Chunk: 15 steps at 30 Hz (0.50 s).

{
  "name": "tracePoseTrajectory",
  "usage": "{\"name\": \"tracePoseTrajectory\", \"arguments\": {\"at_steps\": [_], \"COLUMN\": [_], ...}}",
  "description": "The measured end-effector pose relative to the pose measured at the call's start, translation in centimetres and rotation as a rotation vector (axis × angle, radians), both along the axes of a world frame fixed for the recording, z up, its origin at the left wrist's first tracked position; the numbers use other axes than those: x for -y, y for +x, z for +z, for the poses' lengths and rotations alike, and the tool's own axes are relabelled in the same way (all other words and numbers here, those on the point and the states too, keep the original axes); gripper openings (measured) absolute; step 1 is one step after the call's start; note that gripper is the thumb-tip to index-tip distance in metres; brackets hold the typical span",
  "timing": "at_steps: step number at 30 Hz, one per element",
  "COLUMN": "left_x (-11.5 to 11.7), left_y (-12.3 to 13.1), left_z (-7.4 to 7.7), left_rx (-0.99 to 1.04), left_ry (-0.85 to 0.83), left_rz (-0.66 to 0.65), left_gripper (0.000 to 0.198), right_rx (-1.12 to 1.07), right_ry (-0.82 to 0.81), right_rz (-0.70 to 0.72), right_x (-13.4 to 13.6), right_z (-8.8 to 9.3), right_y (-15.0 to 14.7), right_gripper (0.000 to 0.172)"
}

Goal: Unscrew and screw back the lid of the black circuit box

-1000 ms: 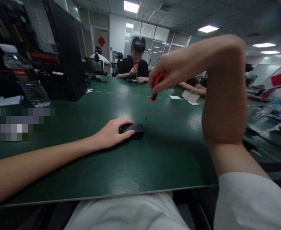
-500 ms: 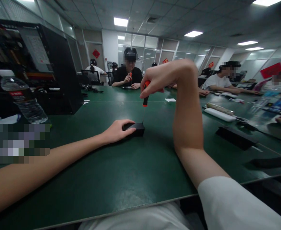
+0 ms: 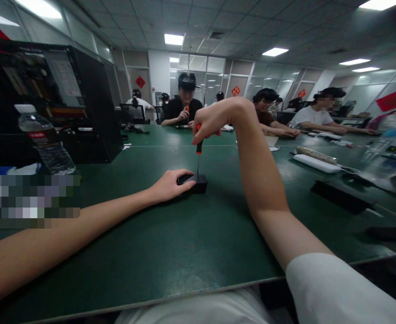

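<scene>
On the green table, a small black box-shaped part (image 3: 200, 183) lies in front of me. My left hand (image 3: 171, 185) grips its left end, with the thumb on the near side and the fingers on the far side. Above it, my right hand (image 3: 210, 122) is closed around the handle of a screwdriver (image 3: 199, 146), black and orange with a thin metal shaft. The shaft points straight down, and its tip meets the top of the black part. Whether a screw sits under the tip is too small to tell.
A water bottle (image 3: 47, 141) stands at the left before an open black computer case (image 3: 93, 103). To the right lie a long black block (image 3: 341, 197) and a white bar (image 3: 316, 163). Across the green table (image 3: 157, 261) sits a person (image 3: 180, 110) holding another screwdriver.
My right hand has moved slightly left, bringing the screwdriver upright with its tip on the black part. The left hand keeps its hold. The whole view has shifted a little.
</scene>
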<state>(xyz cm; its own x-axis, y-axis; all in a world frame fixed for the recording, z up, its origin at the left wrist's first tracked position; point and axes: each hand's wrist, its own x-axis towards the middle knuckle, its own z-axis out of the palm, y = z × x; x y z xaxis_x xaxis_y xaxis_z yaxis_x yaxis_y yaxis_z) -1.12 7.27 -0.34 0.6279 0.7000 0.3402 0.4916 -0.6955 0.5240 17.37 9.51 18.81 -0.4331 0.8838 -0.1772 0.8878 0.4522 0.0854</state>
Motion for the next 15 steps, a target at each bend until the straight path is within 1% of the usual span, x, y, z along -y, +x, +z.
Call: {"name": "tracePoseTrajectory", "arguments": {"at_steps": [5, 10, 15], "left_x": [-0.1, 0.1, 0.0], "left_y": [0.0, 0.0, -0.1], "left_z": [-0.1, 0.0, 0.0], "left_rx": [0.005, -0.005, -0.007], "left_ry": [0.004, 0.001, 0.004], "left_rz": [-0.002, -0.004, -0.001], "left_gripper": [0.051, 0.05, 0.05], "right_rx": [0.005, -0.011, -0.075], "right_ry": [-0.001, -0.026, -0.051], "right_rz": [-0.029, -0.004, 0.009], "right_x": [-0.1, -0.6, -1.0], "right_z": [-0.1, -0.1, -0.1], "right_y": [-0.1, 0.6, 1.0], "right_gripper": [0.047, 0.048, 0.048]}}
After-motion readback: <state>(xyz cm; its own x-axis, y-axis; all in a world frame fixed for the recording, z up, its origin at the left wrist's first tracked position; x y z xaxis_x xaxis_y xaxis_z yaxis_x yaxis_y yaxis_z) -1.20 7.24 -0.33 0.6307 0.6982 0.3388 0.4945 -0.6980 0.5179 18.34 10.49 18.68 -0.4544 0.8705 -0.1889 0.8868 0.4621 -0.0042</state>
